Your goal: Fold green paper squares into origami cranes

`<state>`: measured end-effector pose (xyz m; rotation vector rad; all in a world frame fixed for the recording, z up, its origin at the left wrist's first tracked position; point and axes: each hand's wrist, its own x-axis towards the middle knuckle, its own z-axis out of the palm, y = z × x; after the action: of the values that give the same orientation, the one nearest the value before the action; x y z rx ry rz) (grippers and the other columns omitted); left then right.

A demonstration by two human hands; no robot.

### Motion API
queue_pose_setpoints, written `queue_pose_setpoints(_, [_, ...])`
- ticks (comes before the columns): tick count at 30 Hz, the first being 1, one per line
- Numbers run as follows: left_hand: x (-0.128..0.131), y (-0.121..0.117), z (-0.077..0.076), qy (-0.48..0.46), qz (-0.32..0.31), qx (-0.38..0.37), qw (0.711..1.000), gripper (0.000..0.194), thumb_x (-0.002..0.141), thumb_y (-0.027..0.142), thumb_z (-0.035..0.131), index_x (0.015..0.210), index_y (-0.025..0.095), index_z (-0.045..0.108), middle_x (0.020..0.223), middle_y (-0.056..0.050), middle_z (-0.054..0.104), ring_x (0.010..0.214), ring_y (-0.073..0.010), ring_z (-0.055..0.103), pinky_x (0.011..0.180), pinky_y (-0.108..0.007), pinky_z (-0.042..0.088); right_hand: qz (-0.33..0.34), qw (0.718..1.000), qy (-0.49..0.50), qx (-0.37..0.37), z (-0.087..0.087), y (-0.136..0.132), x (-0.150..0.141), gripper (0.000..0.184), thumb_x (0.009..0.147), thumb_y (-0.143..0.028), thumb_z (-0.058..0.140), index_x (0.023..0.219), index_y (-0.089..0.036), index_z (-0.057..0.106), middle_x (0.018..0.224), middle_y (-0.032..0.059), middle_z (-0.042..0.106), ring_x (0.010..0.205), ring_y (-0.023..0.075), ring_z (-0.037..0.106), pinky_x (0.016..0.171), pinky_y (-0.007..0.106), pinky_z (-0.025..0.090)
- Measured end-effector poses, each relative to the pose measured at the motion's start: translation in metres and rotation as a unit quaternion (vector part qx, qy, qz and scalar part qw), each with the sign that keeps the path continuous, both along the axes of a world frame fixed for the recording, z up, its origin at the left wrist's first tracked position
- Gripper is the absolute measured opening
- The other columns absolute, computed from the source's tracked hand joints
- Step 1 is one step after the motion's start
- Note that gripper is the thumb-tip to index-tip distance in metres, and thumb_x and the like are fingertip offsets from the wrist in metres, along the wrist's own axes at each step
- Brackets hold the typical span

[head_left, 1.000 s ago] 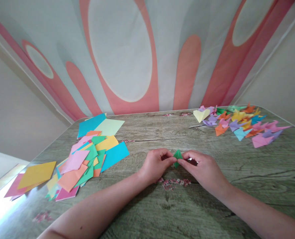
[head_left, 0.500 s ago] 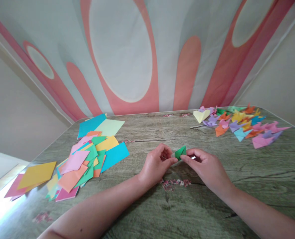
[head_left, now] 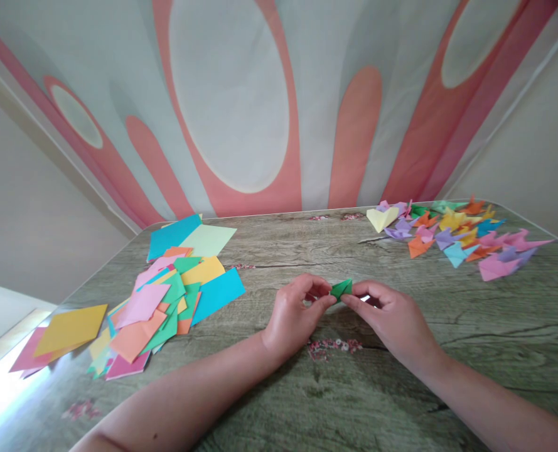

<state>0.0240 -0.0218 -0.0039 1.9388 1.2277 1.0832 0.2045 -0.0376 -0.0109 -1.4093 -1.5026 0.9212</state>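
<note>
A small folded piece of green paper (head_left: 341, 289) is held just above the table, between my two hands. My left hand (head_left: 297, 309) pinches its left end between thumb and forefinger. On the other side, my right hand (head_left: 388, 314) grips the right end with thumb and fingertips. Creases show as slanting lines across the green paper's near face, and both its ends are partly covered by my fingers.
Loose coloured paper sheets (head_left: 140, 304) lie heaped on the left of the wood-patterned table (head_left: 279, 251). Several folded paper figures (head_left: 457, 253) cluster at the back right. A pink and white patterned hanging (head_left: 231, 94) rises behind the table's far edge.
The green paper was an upright diamond seen narrowly; it has turned to show a wider, slanted folded side. Both hands shifted slightly while keeping close around it.
</note>
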Motion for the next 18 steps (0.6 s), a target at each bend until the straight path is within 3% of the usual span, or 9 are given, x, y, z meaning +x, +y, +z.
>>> queue_pose_setpoints(9, [-0.0001,0.0,-0.002,0.034,-0.022,0.034,0.999,0.006,0.084,0.023,0.066,0.084,0.017,0.068,0.077,-0.002,0.066,0.072,-0.0139,0.06,0.07,-0.025,0.047,0.014,0.999,-0.017,0.029,-0.0026,-0.0012,-0.0009,0.014,0.082,-0.035,0.065,0.079,-0.023,0.07,0.083,0.0002,0.072,0.07,0.0169,0.063,0.065,0.028,0.047])
queue_pose_setpoints(13, [0.0012,0.0024,-0.0019,-0.016,-0.006,-0.085,0.996,0.011,0.084,0.025,0.064,0.079,0.016,0.066,0.074,-0.001,0.066,0.067,-0.0129,0.059,0.065,-0.023,0.046,0.05,0.997,-0.028,0.049,-0.0025,-0.0016,0.0003,0.016,0.085,-0.036,0.062,0.086,-0.024,0.071,0.091,0.0012,0.073,0.08,0.0183,0.066,0.071,0.028,0.049])
queue_pose_setpoints(18, [0.002,0.007,-0.0033,-0.161,-0.053,-0.221,0.961,0.014,0.083,0.027,0.064,0.082,0.013,0.062,0.071,-0.001,0.065,0.065,-0.0119,0.061,0.064,-0.022,0.048,0.074,0.995,-0.03,0.064,-0.0055,-0.0001,0.003,0.019,0.09,-0.035,0.056,0.092,-0.025,0.071,0.096,0.0016,0.072,0.093,0.0192,0.066,0.08,0.029,0.049])
